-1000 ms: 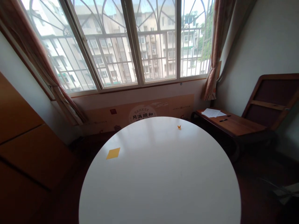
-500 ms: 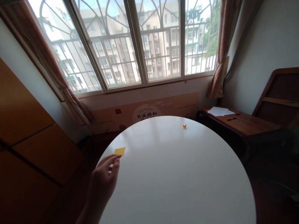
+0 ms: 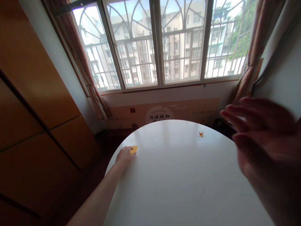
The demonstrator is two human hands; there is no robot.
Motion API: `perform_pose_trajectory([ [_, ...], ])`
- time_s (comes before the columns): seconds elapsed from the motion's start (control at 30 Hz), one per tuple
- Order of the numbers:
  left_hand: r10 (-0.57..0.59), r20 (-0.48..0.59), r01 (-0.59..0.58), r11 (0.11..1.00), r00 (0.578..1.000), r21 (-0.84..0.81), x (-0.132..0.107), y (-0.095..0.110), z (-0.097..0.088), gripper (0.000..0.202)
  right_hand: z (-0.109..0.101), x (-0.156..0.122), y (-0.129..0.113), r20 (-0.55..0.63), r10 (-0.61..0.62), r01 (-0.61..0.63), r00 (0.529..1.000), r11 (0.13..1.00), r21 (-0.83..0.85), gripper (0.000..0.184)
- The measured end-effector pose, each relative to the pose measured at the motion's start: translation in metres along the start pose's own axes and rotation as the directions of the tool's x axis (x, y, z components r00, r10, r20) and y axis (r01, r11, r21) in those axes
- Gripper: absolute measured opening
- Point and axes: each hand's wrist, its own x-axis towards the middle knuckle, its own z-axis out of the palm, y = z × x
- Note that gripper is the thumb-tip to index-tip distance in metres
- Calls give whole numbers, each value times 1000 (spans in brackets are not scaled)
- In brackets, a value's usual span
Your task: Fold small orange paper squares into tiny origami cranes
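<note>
At the left part of the round white table (image 3: 178, 175), my left hand (image 3: 124, 155) reaches down to a square of yellow paper (image 3: 134, 149). Its thumb and fingers close around the near edge of the paper, which lies at the tabletop. My right hand (image 3: 261, 135) is raised close to the camera at the right, somewhat blurred. Its fingers are stretched forward with the thumb below and apart, and nothing shows in them. A small orange-yellow folded paper figure (image 3: 201, 134) stands near the table's far right edge, touched by neither hand.
Wooden cabinets (image 3: 58, 94) rise at the left. Beyond the table a printed cardboard panel (image 3: 188, 110) leans under the barred window (image 3: 162, 47), with curtains (image 3: 94, 91) at its sides. My right hand covers most of the right side.
My left hand has moved forward from just behind the yellow paper and taken hold of it. My right hand has come into view at the right. The view has swung left.
</note>
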Motion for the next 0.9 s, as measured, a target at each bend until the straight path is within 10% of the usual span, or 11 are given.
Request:
perform_pose_trajectory([
  [0.3, -63, 118, 43, 985, 991, 166, 32, 5, 8, 32, 8, -113, 169, 91, 416, -369, 905, 872, -322, 38],
  [0.9, -93, 74, 82, 987, 993, 138, 41, 12, 5, 35, 8, -143, 176, 305, 476, -355, 825, 856, -376, 32],
])
